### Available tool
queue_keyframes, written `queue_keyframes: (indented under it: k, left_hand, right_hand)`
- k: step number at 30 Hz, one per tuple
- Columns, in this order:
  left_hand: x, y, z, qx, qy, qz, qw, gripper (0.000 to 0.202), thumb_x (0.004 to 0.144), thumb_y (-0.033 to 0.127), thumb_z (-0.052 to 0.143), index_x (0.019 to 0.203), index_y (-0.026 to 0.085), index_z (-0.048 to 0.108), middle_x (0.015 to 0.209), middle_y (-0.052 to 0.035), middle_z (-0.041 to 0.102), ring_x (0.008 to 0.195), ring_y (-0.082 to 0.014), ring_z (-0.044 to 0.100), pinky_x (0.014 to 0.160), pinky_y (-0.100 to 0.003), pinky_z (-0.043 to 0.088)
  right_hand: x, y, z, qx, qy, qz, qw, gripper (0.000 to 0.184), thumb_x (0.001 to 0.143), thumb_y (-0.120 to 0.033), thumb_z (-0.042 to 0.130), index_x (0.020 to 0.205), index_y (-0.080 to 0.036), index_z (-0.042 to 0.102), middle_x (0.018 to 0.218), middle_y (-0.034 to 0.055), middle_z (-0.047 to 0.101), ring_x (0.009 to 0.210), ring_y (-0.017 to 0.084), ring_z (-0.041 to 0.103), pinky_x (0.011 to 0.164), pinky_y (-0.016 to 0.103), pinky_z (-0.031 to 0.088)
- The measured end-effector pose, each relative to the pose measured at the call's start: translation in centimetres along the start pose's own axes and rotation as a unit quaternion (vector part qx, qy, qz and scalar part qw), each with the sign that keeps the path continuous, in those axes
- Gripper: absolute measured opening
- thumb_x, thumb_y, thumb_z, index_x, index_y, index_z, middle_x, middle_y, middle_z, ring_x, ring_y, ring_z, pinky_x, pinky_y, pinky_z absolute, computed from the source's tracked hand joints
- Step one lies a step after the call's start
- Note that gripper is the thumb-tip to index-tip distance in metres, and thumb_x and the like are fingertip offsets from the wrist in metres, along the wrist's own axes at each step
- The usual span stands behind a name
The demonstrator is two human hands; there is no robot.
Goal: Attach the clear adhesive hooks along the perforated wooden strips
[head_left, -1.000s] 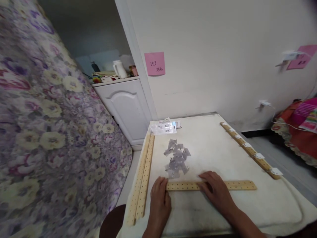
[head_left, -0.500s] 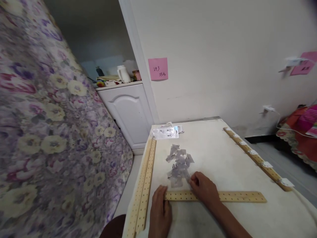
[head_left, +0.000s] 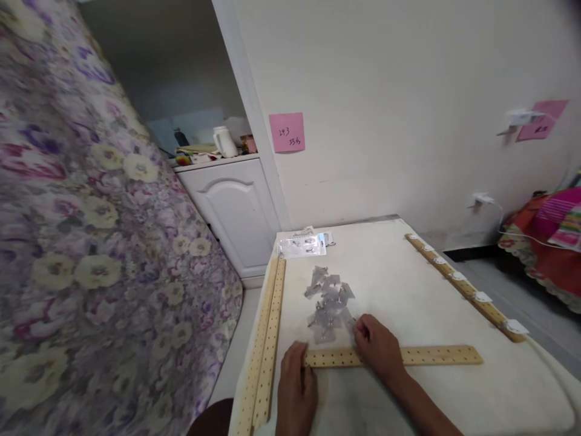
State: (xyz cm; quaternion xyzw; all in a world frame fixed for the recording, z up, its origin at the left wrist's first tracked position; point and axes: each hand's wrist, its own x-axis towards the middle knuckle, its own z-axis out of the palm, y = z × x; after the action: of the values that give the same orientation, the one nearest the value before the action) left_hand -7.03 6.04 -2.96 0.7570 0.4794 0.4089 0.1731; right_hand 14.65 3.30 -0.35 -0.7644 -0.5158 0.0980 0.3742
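My left hand is closed around the left end of a wooden strip with rows of small holes, which lies crosswise on the table. My right hand reaches over the middle of that strip, fingers curled in a pinch. Its fingertips grip the edge of a small clear plastic packet at the right side of a pile. The pile of small clear packets lies flat beyond the strip, with tiny metal pieces showing inside. What each piece is, I cannot make out.
Two more perforated strips lie along the table's left edge. On the right edge, another wooden strip carries several white tags. Clear packaging lies at the far left corner. A wall stands behind the table; a floral curtain hangs left.
My right hand has drawn slightly right, and the packet at its fingertips has shifted away from the pile. My left hand stays at the strip's end. The camera view has turned a little.
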Motion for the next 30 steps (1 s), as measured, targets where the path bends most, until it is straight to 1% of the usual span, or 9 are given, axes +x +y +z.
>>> queue_keyframes:
  k: [3, 8, 12, 14, 16, 19, 21, 25, 30]
  left_hand:
    - [0.1, 0.1, -0.2, 0.005, -0.005, 0.013, 1.000, 0.035, 0.085, 0.023, 0.044, 0.117, 0.018, 0.056, 0.123, -0.0126, 0.057, 0.119, -0.0255, 0.050, 0.101, -0.049, 0.043]
    - [0.3, 1.3, -0.8, -0.007, 0.025, 0.012, 1.000, 0.028, 0.087, 0.026, 0.045, 0.111, 0.018, 0.057, 0.119, -0.0124, 0.057, 0.117, -0.0246, 0.050, 0.101, -0.049, 0.042]
    - [0.2, 3.0, -1.8, -0.047, 0.036, 0.023, 0.998, 0.021, 0.087, 0.030, 0.048, 0.099, 0.020, 0.061, 0.102, -0.0093, 0.062, 0.102, -0.0232, 0.056, 0.091, -0.042, 0.047]
    - [0.1, 3.9, -2.3, -0.092, 0.006, 0.018, 0.996, 0.020, 0.087, 0.033, 0.047, 0.092, 0.021, 0.062, 0.091, -0.0072, 0.064, 0.092, -0.0214, 0.060, 0.083, -0.036, 0.050]
    - [0.0, 4.7, -2.9, -0.135, -0.043, -0.008, 0.990, 0.023, 0.088, 0.036, 0.046, 0.089, 0.021, 0.063, 0.086, -0.0060, 0.066, 0.085, -0.0200, 0.061, 0.076, -0.031, 0.050]
    - [0.1, 5.2, -3.7, -0.172, -0.117, -0.062, 0.976, 0.028, 0.088, 0.040, 0.045, 0.091, 0.020, 0.064, 0.084, -0.0050, 0.068, 0.081, -0.0189, 0.062, 0.074, -0.028, 0.049]
    - [0.3, 5.1, -3.9, -0.191, -0.148, -0.085, 0.967, 0.030, 0.086, 0.042, 0.047, 0.093, 0.019, 0.064, 0.080, -0.0035, 0.068, 0.076, -0.0180, 0.061, 0.071, -0.026, 0.048]
    - [0.4, 4.6, -3.6, -0.225, -0.165, -0.102, 0.955, 0.032, 0.083, 0.046, 0.050, 0.085, 0.018, 0.063, 0.070, -0.0006, 0.062, 0.068, -0.0159, 0.056, 0.062, -0.023, 0.044]
    - [0.3, 5.0, -3.2, -0.237, -0.150, -0.148, 0.948, 0.034, 0.083, 0.049, 0.050, 0.072, 0.017, 0.057, 0.062, 0.0018, 0.055, 0.061, -0.0139, 0.050, 0.058, -0.022, 0.039]
  right_hand:
    - [-0.2, 0.3, 0.0, 0.038, 0.033, -0.020, 0.999, 0.011, 0.080, -0.026, 0.047, 0.070, -0.022, 0.049, 0.065, -0.0043, 0.053, 0.059, 0.011, 0.050, 0.058, 0.021, 0.034]
    - [-0.6, 0.3, -0.3, 0.097, 0.064, -0.072, 0.991, 0.012, 0.082, -0.026, 0.048, 0.072, -0.021, 0.051, 0.068, -0.0032, 0.051, 0.058, 0.011, 0.047, 0.059, 0.022, 0.038]
    - [-1.6, -0.5, -0.7, 0.124, 0.063, -0.138, 0.981, 0.013, 0.085, -0.022, 0.046, 0.073, -0.021, 0.051, 0.072, -0.0011, 0.052, 0.062, 0.011, 0.048, 0.060, 0.022, 0.039]
    - [-2.5, -1.2, -0.8, 0.127, 0.057, -0.168, 0.976, 0.013, 0.086, -0.020, 0.046, 0.075, -0.021, 0.052, 0.073, -0.0002, 0.052, 0.064, 0.012, 0.049, 0.060, 0.023, 0.039]
    - [-3.5, -1.8, -0.7, 0.128, 0.050, -0.197, 0.971, 0.012, 0.086, -0.018, 0.046, 0.076, -0.021, 0.053, 0.073, -0.0002, 0.052, 0.064, 0.012, 0.049, 0.059, 0.023, 0.039]
    - [-4.7, -2.7, -0.2, 0.126, 0.036, -0.238, 0.962, 0.013, 0.086, -0.016, 0.046, 0.077, -0.021, 0.054, 0.072, -0.0001, 0.053, 0.065, 0.012, 0.050, 0.061, 0.024, 0.039]
    - [-5.2, -3.0, 0.3, 0.110, 0.032, -0.254, 0.960, 0.014, 0.086, -0.015, 0.046, 0.077, -0.021, 0.054, 0.073, 0.0007, 0.054, 0.068, 0.013, 0.052, 0.063, 0.024, 0.039]
    - [-5.6, -3.5, 1.1, 0.062, 0.042, -0.274, 0.959, 0.016, 0.086, -0.014, 0.046, 0.076, -0.021, 0.057, 0.073, 0.0015, 0.056, 0.070, 0.014, 0.052, 0.063, 0.025, 0.039]
    - [-5.7, -3.6, 1.7, 0.035, 0.038, -0.327, 0.944, 0.018, 0.086, -0.016, 0.048, 0.072, -0.021, 0.058, 0.070, 0.0009, 0.057, 0.067, 0.014, 0.050, 0.061, 0.026, 0.035]
